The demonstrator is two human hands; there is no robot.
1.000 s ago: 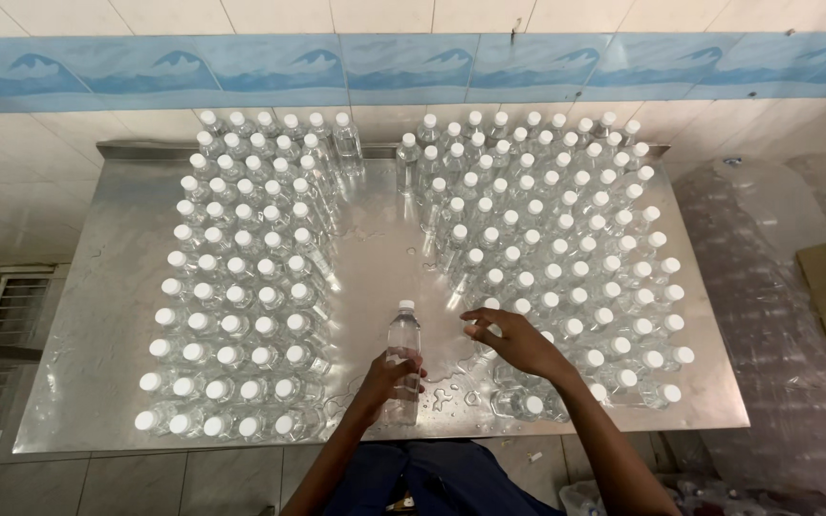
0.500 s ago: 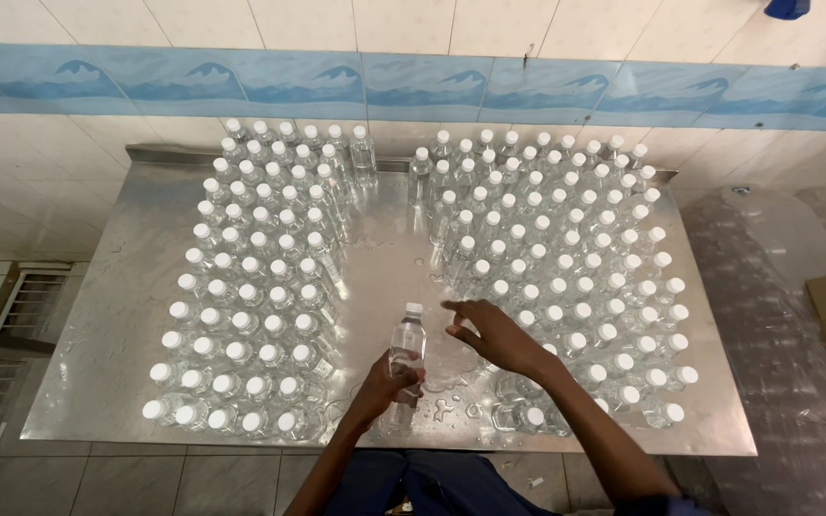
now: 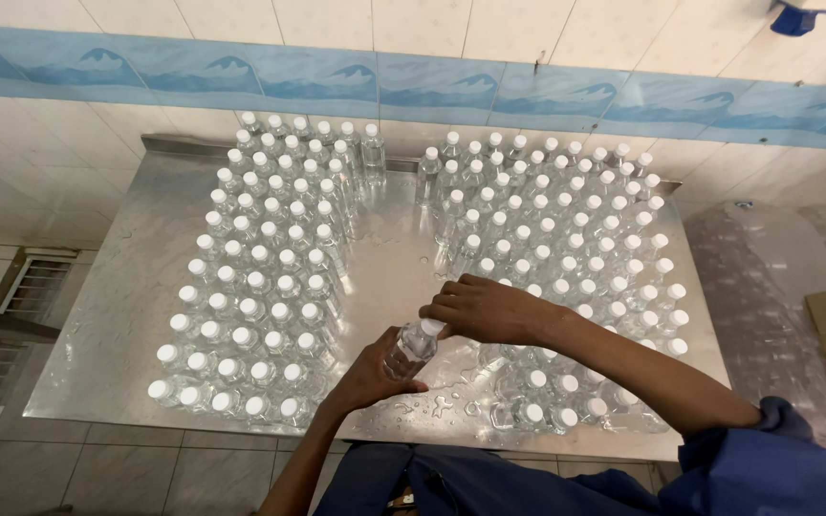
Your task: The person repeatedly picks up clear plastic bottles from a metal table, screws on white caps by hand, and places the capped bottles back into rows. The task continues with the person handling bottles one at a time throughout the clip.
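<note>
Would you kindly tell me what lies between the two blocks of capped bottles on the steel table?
In the head view, a bare strip of steel table separates the left block from the right block; at its near end, both hands hold one bottle.

We note the left hand (image 3: 367,375) gripping a bottle (image 3: 411,349), right hand (image 3: 485,311) on its cap (image 3: 431,328), above the steel table (image 3: 117,315).

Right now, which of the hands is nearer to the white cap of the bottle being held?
Right. The right hand has its fingers on the white cap. The left hand is lower down, wrapped around the body of the clear bottle, below the cap.
</note>
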